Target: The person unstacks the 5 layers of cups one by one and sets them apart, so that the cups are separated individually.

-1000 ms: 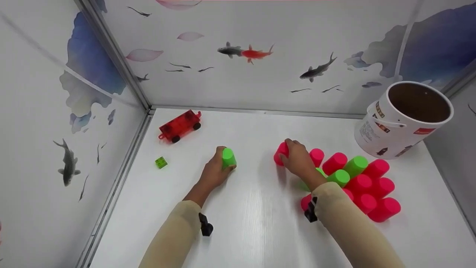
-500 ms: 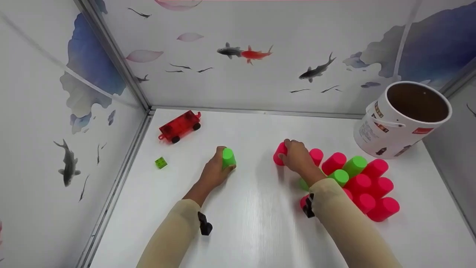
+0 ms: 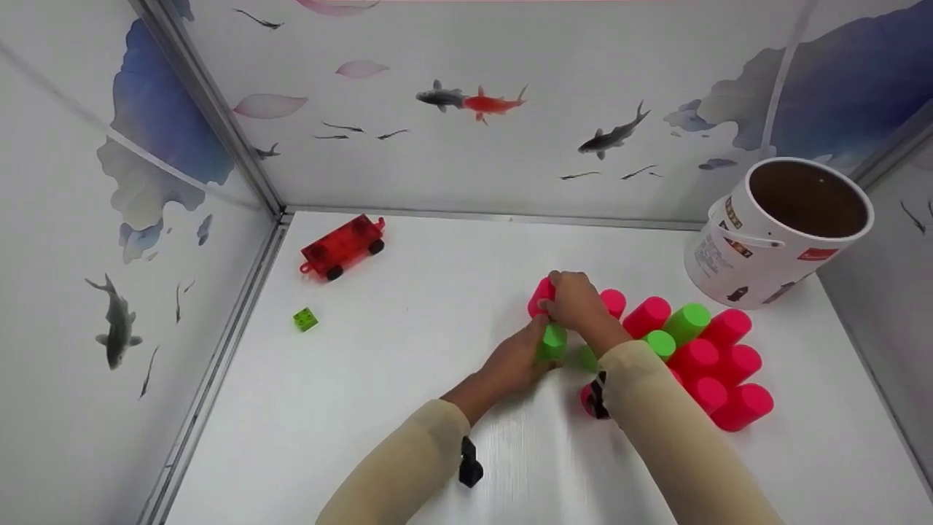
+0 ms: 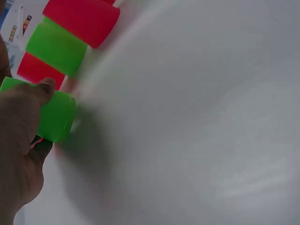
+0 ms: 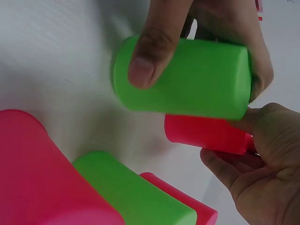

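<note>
In the head view my left hand grips a green plastic cup, its flat closed end up. My right hand holds a pink cup just beyond it, also closed end up. The right wrist view shows my left thumb along the green cup's side, and the pink cup behind it between my right thumb and fingers. The two cups are close together; whether they touch cannot be told. More pink and green cups, such as a green one, stand by my right forearm, partly hidden by it.
A white bucket stands at the back right. At the back left are a red toy wagon and a small green toy brick. Fish-patterned walls rise behind and at the sides of the white table.
My left hand has moved right with the green cup, up to the near side of the pink cup. My right hand has stayed in place with its pink cup. The head view has shifted slightly.
</note>
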`<state>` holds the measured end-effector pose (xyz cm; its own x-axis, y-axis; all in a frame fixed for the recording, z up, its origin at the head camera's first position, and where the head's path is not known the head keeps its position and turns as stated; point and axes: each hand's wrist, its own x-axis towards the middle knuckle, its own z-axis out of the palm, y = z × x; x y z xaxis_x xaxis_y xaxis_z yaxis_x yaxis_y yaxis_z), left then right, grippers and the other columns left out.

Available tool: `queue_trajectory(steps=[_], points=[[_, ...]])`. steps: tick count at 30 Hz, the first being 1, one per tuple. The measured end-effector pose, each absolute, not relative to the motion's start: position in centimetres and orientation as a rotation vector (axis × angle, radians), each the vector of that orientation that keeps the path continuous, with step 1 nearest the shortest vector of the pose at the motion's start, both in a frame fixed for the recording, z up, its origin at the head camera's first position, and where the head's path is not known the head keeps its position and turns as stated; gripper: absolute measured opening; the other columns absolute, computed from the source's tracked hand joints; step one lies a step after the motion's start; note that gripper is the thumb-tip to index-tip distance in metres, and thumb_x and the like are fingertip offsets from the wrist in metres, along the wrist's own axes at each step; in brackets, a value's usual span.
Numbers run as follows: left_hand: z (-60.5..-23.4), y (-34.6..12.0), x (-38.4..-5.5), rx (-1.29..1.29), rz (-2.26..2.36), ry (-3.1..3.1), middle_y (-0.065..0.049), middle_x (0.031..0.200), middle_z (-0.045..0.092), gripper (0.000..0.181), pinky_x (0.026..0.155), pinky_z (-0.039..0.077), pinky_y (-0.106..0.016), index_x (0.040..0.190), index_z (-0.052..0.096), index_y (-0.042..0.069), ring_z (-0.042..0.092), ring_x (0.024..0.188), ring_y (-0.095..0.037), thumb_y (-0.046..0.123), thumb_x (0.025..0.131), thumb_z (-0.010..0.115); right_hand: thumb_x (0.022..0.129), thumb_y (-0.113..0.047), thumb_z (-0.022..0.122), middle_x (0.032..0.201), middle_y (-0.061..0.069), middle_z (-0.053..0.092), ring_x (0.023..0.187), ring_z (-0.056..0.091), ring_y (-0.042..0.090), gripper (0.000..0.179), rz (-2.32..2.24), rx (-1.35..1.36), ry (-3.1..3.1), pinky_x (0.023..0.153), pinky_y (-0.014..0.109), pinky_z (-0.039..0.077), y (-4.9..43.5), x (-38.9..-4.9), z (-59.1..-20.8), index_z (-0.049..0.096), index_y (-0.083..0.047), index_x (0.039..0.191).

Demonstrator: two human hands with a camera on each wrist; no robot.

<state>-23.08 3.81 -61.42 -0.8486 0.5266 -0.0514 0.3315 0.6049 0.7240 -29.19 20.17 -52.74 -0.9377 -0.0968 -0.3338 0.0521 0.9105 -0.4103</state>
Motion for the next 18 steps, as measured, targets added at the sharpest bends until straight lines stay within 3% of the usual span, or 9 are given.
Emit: queue_trajectory(steps=[8, 14, 18], points=[[-61.8, 5.3, -23.1, 0.728, 1.04, 2.62, -0.009, 0.168, 0.051, 0.09, 0.129, 0.045, -0.036, 0.173, 0.018, 0.01, 0.053, 0.154, -0.022, 0.024, 0.106, 0.077, 0.094, -0.014, 0.088, 0.135, 0.025, 0.069, 0.126, 0.068, 0.044, 0.061, -0.605, -0.084, 2.748, 0.103, 0.053, 0.064, 20.0, -29.1, -52.8, 0.059, 0.002, 0.145], [-62.5, 5.4, -22.8, 0.693, 1.136, 2.565, -0.004, 0.172, 0.048, 0.094, 0.131, 0.041, -0.036, 0.176, 0.015, 0.013, 0.049, 0.159, -0.019, 0.03, 0.106, 0.076, 0.093, -0.016, 0.09, 0.136, 0.026, 0.069, 0.126, 0.068, 0.044, 0.066, -0.625, -0.088, 2.753, 0.105, 0.053, 0.064, 20.6, -28.8, -53.4, 0.057, 0.002, 0.148], [-62.4, 5.3, -22.9, 0.635, 1.197, 2.525, 0.0, 0.166, 0.053, 0.097, 0.128, 0.045, -0.036, 0.173, 0.021, 0.019, 0.053, 0.153, -0.017, 0.035, 0.1, 0.083, 0.094, -0.018, 0.089, 0.148, 0.027, 0.064, 0.136, 0.063, 0.046, 0.084, -0.67, -0.061, 2.743, 0.108, 0.054, 0.062, 21.2, -28.7, -53.7, 0.046, -0.001, 0.164]])
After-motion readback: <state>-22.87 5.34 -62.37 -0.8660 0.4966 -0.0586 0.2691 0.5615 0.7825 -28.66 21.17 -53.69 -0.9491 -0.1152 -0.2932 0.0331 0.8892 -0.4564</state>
